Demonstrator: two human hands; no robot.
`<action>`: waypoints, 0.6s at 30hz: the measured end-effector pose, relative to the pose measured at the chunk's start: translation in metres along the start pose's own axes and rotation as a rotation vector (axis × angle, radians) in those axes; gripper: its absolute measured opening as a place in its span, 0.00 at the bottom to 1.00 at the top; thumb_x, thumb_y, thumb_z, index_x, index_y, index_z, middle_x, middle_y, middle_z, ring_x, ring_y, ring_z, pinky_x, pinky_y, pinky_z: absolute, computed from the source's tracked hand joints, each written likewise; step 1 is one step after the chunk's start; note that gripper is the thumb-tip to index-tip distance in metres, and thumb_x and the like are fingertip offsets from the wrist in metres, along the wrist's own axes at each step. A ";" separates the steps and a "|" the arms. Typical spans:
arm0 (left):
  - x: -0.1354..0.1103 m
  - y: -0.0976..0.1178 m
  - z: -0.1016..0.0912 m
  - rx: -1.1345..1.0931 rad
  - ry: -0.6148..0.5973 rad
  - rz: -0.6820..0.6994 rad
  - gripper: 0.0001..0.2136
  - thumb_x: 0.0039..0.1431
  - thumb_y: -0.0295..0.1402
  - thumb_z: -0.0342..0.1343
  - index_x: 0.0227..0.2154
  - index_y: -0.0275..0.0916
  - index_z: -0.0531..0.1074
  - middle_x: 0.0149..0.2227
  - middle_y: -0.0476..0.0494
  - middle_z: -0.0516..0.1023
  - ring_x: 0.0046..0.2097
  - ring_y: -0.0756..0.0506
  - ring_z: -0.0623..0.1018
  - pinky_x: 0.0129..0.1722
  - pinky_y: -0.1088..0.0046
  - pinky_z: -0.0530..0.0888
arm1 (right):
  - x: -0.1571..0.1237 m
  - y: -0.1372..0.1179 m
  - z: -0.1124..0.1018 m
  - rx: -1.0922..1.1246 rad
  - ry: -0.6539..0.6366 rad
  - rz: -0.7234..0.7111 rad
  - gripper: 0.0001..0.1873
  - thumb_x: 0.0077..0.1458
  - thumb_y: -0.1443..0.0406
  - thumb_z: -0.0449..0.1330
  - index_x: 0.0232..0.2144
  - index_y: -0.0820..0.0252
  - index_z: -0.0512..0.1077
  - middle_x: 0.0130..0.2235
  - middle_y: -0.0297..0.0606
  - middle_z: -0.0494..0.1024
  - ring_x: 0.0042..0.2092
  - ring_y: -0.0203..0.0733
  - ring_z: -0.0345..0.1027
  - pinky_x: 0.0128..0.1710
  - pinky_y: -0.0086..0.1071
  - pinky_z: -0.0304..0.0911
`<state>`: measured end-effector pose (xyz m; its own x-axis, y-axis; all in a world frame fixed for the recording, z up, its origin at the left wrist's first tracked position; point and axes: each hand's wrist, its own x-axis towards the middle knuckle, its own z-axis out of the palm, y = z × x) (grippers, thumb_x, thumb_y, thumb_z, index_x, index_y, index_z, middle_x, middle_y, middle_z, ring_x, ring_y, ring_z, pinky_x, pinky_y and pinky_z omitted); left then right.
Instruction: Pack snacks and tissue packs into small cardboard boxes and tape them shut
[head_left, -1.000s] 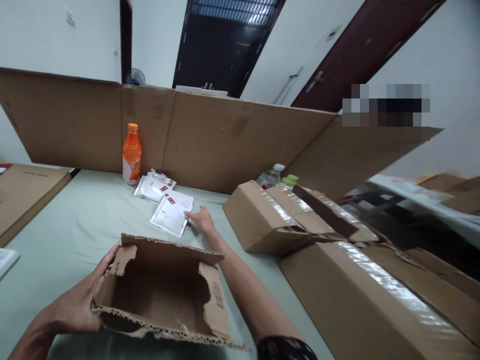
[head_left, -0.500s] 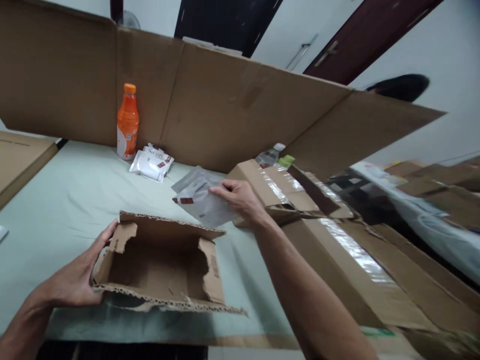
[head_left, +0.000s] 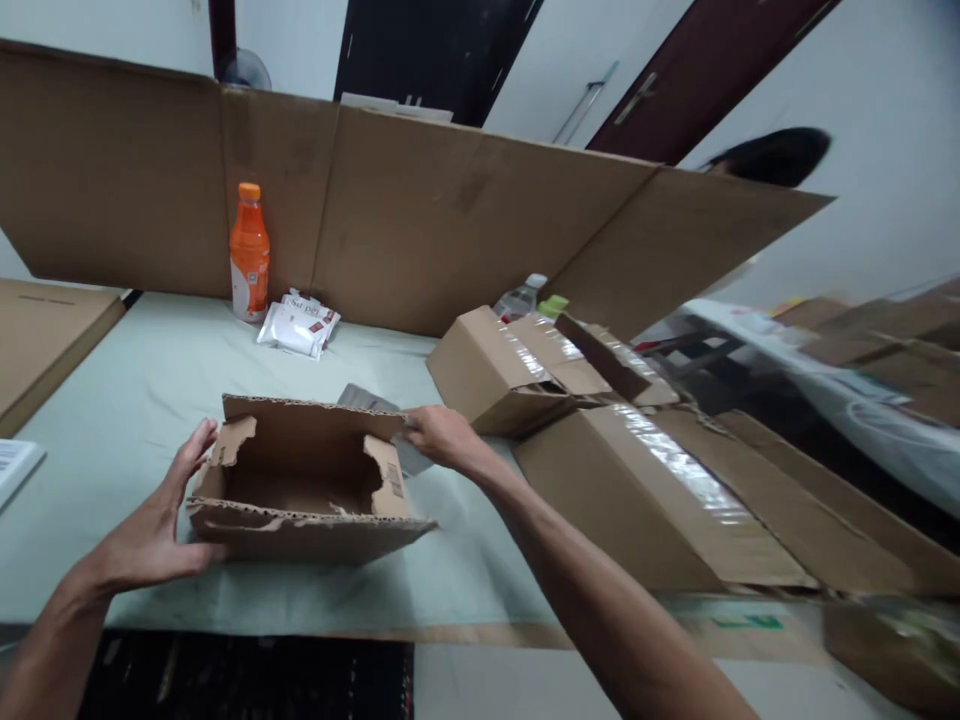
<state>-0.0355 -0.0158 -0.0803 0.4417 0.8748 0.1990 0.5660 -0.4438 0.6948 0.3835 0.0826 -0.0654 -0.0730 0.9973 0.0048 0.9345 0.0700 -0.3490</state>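
A torn-edged open cardboard box (head_left: pixel 315 540) sits in front of me on the cloth-covered table, its inside facing up. My left hand (head_left: pixel 154 530) is at its left end, fingers and thumb spread around the end rather than wrapped tight. At the box's back right corner, my right hand (head_left: pixel 439 437) is closed on a clear plastic bag (head_left: pixel 415 460). Part of that bag is hidden behind the box's raised back flap, and the right fingertips are partly hidden too.
An orange drink bottle (head_left: pixel 250 255) stands at the back beside white packets (head_left: pixel 298 325). Taped cardboard boxes (head_left: pixel 600 490) fill the right side, with two bottles behind them. A tall cardboard screen (head_left: pixel 420 210) lines the back. A person's head shows beyond it.
My right hand has brought the plastic bag left and down, to behind the box's right corner. My left hand's grip on the box has loosened. The view has shifted slightly.
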 end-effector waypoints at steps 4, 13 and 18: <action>-0.006 0.040 -0.010 -0.015 0.183 0.129 0.44 0.66 0.40 0.59 0.76 0.52 0.37 0.77 0.34 0.49 0.75 0.27 0.56 0.70 0.35 0.61 | -0.024 0.011 -0.040 0.201 0.258 0.000 0.14 0.63 0.58 0.62 0.28 0.60 0.77 0.27 0.37 0.78 0.32 0.44 0.74 0.33 0.36 0.71; 0.016 0.104 -0.010 0.472 0.196 0.428 0.10 0.62 0.21 0.51 0.40 0.39 0.73 0.35 0.46 0.81 0.45 0.42 0.81 0.62 0.49 0.68 | -0.081 -0.081 -0.054 0.765 0.458 -0.514 0.11 0.59 0.60 0.67 0.25 0.55 0.77 0.27 0.32 0.79 0.28 0.38 0.71 0.31 0.31 0.68; 0.016 0.109 -0.009 0.734 0.205 0.296 0.08 0.59 0.23 0.48 0.32 0.38 0.71 0.31 0.42 0.78 0.38 0.38 0.77 0.46 0.53 0.72 | -0.093 -0.113 -0.069 0.153 -0.035 -0.663 0.14 0.62 0.74 0.55 0.29 0.57 0.77 0.32 0.35 0.82 0.32 0.37 0.74 0.31 0.28 0.59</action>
<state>0.0269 -0.0486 0.0042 0.5483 0.6882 0.4751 0.7893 -0.6136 -0.0221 0.3092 -0.0165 0.0381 -0.6267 0.7434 0.2335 0.6291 0.6596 -0.4113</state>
